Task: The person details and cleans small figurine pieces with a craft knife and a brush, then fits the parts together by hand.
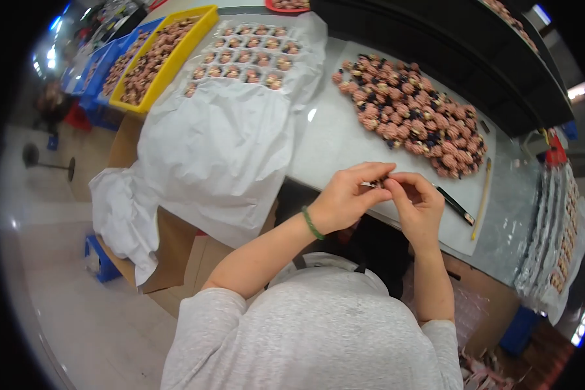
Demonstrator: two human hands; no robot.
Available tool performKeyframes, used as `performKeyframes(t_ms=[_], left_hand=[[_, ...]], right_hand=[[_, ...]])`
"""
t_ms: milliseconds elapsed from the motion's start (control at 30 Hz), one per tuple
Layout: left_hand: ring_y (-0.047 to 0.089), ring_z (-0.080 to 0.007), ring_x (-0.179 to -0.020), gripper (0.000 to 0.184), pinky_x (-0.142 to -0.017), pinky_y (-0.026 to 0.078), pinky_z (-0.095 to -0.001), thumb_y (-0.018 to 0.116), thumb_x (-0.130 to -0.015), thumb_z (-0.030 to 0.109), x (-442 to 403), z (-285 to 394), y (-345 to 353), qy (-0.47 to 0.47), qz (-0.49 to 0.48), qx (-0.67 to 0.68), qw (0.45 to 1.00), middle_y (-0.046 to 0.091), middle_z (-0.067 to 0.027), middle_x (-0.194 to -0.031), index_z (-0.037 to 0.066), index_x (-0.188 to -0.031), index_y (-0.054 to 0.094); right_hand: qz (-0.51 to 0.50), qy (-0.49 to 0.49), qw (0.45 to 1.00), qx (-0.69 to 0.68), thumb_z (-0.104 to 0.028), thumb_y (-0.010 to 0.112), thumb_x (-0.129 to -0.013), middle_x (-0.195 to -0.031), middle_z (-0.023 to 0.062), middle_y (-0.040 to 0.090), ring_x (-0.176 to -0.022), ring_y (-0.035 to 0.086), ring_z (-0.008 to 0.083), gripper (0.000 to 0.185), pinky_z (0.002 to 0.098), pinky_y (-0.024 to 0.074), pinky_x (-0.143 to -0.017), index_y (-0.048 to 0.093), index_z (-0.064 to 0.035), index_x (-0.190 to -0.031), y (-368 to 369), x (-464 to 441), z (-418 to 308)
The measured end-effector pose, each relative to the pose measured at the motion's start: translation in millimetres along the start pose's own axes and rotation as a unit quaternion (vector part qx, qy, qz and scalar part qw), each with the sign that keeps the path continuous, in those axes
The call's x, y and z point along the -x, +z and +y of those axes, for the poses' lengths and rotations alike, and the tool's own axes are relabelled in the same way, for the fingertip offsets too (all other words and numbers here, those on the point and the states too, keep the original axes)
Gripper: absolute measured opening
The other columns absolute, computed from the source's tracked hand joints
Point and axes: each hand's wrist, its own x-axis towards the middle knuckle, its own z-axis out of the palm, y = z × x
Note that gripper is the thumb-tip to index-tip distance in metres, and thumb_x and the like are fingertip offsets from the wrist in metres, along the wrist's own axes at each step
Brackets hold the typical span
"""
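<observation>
My left hand (pixel 346 197) and my right hand (pixel 420 207) meet over the near edge of the white work board (pixel 322 140). Pinched between their fingertips is a small dark-and-pink piece (pixel 379 184), mostly hidden by the fingers. Beyond them lies a large pile of knobby pink pieces (pixel 422 120) with dark and pale gold parts. A black pen-like tool (pixel 455 206) rests just right of my right hand. Farther right lies a thin yellow stick-like tool (pixel 481 201).
White sheeting (pixel 214 133) hangs over a cardboard box (pixel 175 244) at left, bearing rows of similar pieces (pixel 253 57). A yellow bin (pixel 206 31) and blue bins (pixel 104 97) stand beyond. A black shelf (pixel 429 45) borders the back; stacked clear trays (pixel 552 240) sit at right.
</observation>
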Motion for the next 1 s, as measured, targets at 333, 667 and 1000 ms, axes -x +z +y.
performKeyframes(t_ms=[333, 667, 1000], left_hand=[[0.06, -0.0226, -0.07, 0.028, -0.064, 0.048, -0.0307, 0.06, -0.074, 0.008, -14.1, 70.0, -166.9, 0.159, 0.347, -0.456, 0.804, 0.064, -0.0156, -0.083, 0.0, -0.101, 0.06], [0.037, -0.0357, -0.118, 0.04, -0.091, 0.033, -0.052, 0.053, -0.083, 0.026, -28.1, 32.1, -286.2, -0.085, 0.334, -0.694, 0.633, 0.042, -0.0177, -0.127, 0.001, -0.114, 0.048], [0.008, -0.0305, -0.134, 0.072, -0.104, 0.009, -0.055, 0.025, -0.089, 0.053, -29.1, 22.7, -291.7, -0.203, 0.285, -0.745, 0.568, 0.011, -0.0136, -0.146, 0.001, -0.138, 0.016]], right_hand=[[-0.039, 0.028, 0.999, -0.008, -0.014, 0.055, -0.088, -0.086, 0.0052, 0.06, -0.073, 0.056, 0.0093, 0.02, 0.021, 0.0452, -0.068, 0.06, 0.0009, -0.099, 0.0, 12.7, 16.9], [-0.035, 0.032, 0.999, -0.02, -0.008, 0.055, -0.086, -0.084, 0.0047, 0.06, -0.075, 0.056, 0.009, 0.014, 0.0203, 0.0448, -0.067, 0.06, 0.002, -0.096, -1.6, 21.2, 23.3], [0.128, -0.124, 0.932, 0.315, 0.003, 0.06, -0.073, -0.091, 0.0121, 0.06, -0.083, 0.059, 0.0234, 0.02, 0.0296, 0.0462, -0.071, 0.061, -0.0006, -0.093, -69.2, 14.0, 17.4]])
